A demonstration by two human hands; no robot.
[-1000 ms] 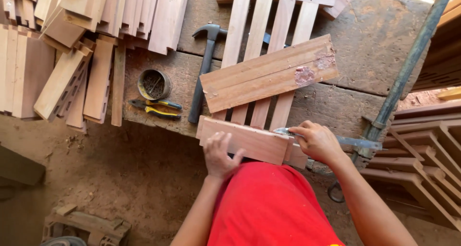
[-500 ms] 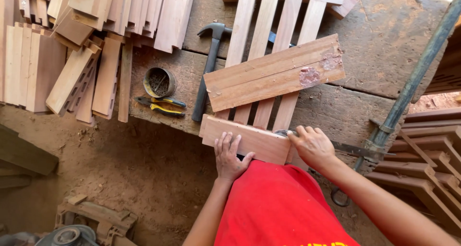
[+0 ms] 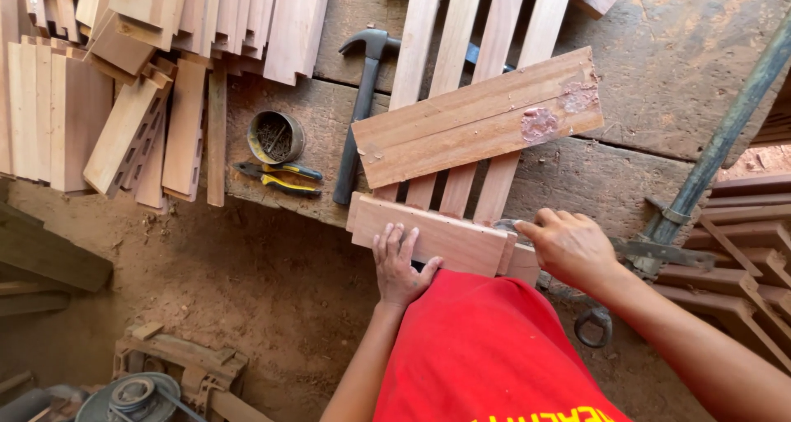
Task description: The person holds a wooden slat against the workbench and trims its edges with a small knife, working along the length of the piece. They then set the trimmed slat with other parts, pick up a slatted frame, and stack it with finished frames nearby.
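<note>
1. The left hand (image 3: 400,265) lies flat, fingers spread, on a short wooden board (image 3: 428,236) at the near edge of the counter (image 3: 659,67). It presses on the board rather than closing around it.
2. The right hand (image 3: 568,245) rests just past the right end of the same board, its grip curled over a small metal tool (image 3: 507,224). Only the tool's tip shows, so what it is cannot be told.
3. The board lies along the near edge, on the lower ends of a slatted wooden panel (image 3: 461,84) that runs toward the far edge.
4. Two wider planks (image 3: 478,117) lie across the slats, tilted, near the middle of the counter.
5. A hammer (image 3: 358,109) lies just left of the slats, head toward the far edge.
6. Further left sit a round tin of nails (image 3: 274,136) and, nearer the front edge, yellow-handled pliers (image 3: 276,177).
7. Stacked wood offcuts (image 3: 124,76) crowd the counter's left end.
8. A metal clamp (image 3: 659,249) sits at the right, close to the right wrist.
</note>
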